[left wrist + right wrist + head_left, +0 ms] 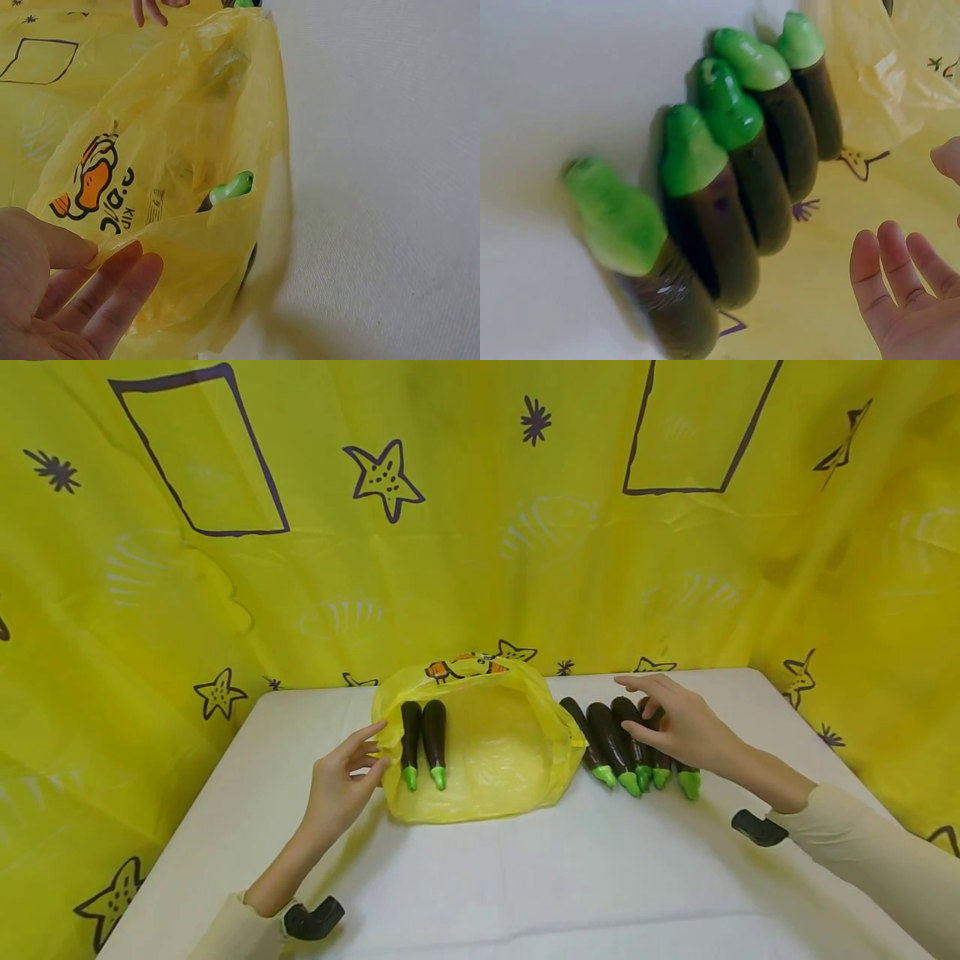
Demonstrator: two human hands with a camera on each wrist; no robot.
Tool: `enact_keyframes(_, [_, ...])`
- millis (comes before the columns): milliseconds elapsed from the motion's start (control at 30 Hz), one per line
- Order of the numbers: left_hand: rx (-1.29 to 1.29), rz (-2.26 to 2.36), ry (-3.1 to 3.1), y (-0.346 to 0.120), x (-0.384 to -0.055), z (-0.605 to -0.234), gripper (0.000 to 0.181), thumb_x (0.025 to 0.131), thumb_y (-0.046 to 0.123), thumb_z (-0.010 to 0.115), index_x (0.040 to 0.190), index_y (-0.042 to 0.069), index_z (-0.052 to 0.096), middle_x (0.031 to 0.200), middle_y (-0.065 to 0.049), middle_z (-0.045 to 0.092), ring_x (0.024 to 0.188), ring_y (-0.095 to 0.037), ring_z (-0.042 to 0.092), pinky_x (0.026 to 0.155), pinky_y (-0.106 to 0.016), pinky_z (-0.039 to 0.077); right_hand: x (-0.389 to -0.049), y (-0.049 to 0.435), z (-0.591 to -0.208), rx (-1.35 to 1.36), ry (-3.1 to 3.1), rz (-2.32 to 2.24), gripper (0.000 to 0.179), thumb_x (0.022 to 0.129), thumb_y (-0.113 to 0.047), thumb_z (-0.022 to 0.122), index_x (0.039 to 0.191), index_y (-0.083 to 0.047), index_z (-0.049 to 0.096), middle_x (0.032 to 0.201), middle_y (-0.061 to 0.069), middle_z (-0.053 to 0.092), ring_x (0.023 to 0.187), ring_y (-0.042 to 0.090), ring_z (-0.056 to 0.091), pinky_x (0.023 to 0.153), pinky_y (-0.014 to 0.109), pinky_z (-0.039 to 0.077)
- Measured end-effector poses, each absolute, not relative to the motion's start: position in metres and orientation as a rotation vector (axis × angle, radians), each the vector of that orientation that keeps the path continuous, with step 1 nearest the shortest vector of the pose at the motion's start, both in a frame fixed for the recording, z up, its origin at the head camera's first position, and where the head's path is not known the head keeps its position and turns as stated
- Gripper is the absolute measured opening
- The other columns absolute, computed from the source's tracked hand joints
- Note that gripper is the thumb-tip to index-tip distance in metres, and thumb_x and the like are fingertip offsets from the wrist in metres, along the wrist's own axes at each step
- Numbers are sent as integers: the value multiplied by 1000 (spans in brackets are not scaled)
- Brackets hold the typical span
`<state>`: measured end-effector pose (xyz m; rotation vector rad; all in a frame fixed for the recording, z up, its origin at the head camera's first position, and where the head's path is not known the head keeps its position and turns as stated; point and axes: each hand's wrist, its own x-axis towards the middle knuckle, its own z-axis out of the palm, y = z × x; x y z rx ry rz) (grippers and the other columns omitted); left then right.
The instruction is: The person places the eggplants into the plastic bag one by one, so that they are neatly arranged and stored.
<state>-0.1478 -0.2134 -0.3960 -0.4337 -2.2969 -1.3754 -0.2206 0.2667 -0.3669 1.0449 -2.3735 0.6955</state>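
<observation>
A yellow plastic bag (pixel 491 760) lies with its mouth toward me on the white table, and two dark eggplants (pixel 434 735) with green stems show inside it. My left hand (pixel 341 781) pinches the left side of the bag's rim between thumb and fingers, as the left wrist view also shows. To the bag's right lies a row of several eggplants (pixel 739 262), their green stem ends toward me. Above that row hovers my right hand (pixel 686 727), fingers apart and holding nothing. It partly hides the eggplants on the right in the head view.
The table (pixel 480 885) has a white cover. Yellow curtains (pixel 465 585) printed with stars and fish rise behind it and at both sides. A black wrist mount (pixel 313 918) sits at the left sleeve, another black mount (pixel 759 828) at the right sleeve.
</observation>
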Motion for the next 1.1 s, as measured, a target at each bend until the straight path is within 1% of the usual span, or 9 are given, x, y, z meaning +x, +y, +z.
enact_keyframes(267, [-433,-1381,-2294,-214,-148,-395,54,87,-14,73,138,5,64,103,-20,75,81,-32,75,64,-19,61,-222,287,-371,990,-2382,679,73,75,3,87,141,-4,56,128,14,62,70,13,58,51,12,45])
enact_keyframes(533, [-424,-1388,-2295,-214,-147,-396,54,88,-14,73,137,6,64,104,-19,75,83,-32,75,64,-20,61,-224,306,-377,899,-2405,650,73,75,2,88,141,-3,57,125,15,63,68,12,60,53,12,45])
enact_keyframes(833, [-433,-1387,-2286,-214,-147,-396,54,87,-14,73,137,5,64,104,-20,74,82,-32,75,63,-19,61,-221,325,-386,807,-2469,658,70,77,2,86,140,0,56,126,21,59,72,21,63,53,12,49])
enact_keyframes(1000, [-439,-1361,-2288,-214,-146,-397,54,87,-13,74,138,2,63,104,-21,74,81,-32,75,63,-18,60,-218,333,-389,749,-2521,665,66,78,-1,86,138,1,57,123,23,59,73,25,65,53,18,52])
enact_keyframes(1100, [-436,-1341,-2291,-214,-147,-397,55,86,-13,75,137,3,64,104,-21,75,81,-31,75,64,-17,60,-217,337,-391,708,-2580,672,61,81,-4,85,135,0,57,120,26,60,74,26,65,56,25,53])
